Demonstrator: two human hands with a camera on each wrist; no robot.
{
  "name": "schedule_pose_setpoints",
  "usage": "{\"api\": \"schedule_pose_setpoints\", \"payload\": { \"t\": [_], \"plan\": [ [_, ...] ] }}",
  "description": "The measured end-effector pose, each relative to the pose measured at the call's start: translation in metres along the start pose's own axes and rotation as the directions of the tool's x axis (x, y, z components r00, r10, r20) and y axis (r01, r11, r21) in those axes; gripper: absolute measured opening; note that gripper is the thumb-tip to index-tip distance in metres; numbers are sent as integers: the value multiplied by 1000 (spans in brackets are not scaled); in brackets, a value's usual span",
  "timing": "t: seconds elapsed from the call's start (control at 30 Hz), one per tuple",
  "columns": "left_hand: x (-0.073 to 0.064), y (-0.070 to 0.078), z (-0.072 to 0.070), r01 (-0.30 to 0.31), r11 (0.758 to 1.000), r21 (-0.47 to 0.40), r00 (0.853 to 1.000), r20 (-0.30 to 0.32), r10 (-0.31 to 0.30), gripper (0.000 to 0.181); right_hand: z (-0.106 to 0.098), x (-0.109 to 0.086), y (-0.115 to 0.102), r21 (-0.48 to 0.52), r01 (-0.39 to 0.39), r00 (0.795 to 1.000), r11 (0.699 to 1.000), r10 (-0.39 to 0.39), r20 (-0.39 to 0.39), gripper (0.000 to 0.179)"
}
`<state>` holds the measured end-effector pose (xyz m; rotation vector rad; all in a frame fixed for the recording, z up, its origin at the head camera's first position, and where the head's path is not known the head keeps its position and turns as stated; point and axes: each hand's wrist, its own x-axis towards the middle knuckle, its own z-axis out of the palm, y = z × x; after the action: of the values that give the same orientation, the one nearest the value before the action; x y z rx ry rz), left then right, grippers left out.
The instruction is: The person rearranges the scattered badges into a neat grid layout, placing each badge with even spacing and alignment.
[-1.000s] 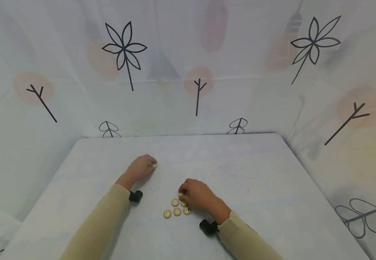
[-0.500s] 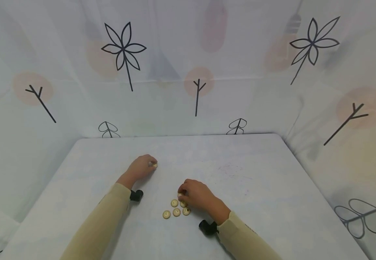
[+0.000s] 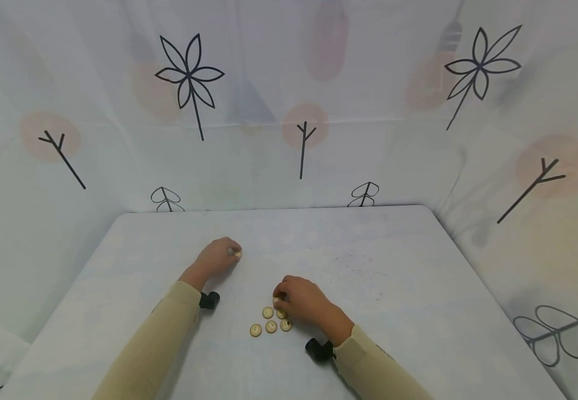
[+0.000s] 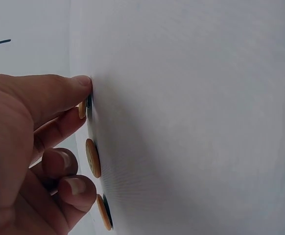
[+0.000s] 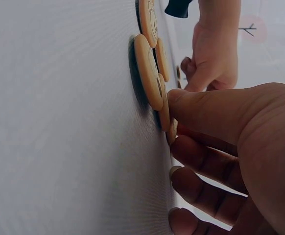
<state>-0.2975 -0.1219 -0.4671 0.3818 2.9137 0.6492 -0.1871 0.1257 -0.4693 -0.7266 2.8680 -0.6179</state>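
Observation:
My left hand (image 3: 215, 259) is at the left-middle of the table and pinches a small round wooden disc (image 4: 82, 109) at the table surface between thumb and finger. Nearer to me, my right hand (image 3: 302, 299) also pinches a wooden disc (image 5: 172, 132), which its fingers partly cover. Several more discs lie flat beside and below that hand in the head view, among them one at the lower left (image 3: 255, 330) and one in the middle (image 3: 271, 326). Dark marks are printed on their faces, too small to read. In the right wrist view the nearest disc (image 5: 149, 71) stands out largest.
A white cloth covers the table (image 3: 378, 316). Behind it hangs a pale backdrop (image 3: 249, 161) with printed flowers and twigs. A small black camera is strapped to each wrist, the left one (image 3: 210, 300) and the right one (image 3: 320, 350).

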Motion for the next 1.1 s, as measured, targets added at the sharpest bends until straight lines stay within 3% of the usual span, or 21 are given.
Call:
{"api": "schedule_pose_setpoints", "payload": {
  "t": [0.3,1.1],
  "plan": [
    [1,0,1,14,1000,-2,1000,5,-14,26,1,0,1,-1,-2,1000,1000,2,-1,19],
    [-8,6,3,-33,998,55,999,-31,35,30,1,0,0,-4,-12,1000,1000,12,2,19]
  ]
}}
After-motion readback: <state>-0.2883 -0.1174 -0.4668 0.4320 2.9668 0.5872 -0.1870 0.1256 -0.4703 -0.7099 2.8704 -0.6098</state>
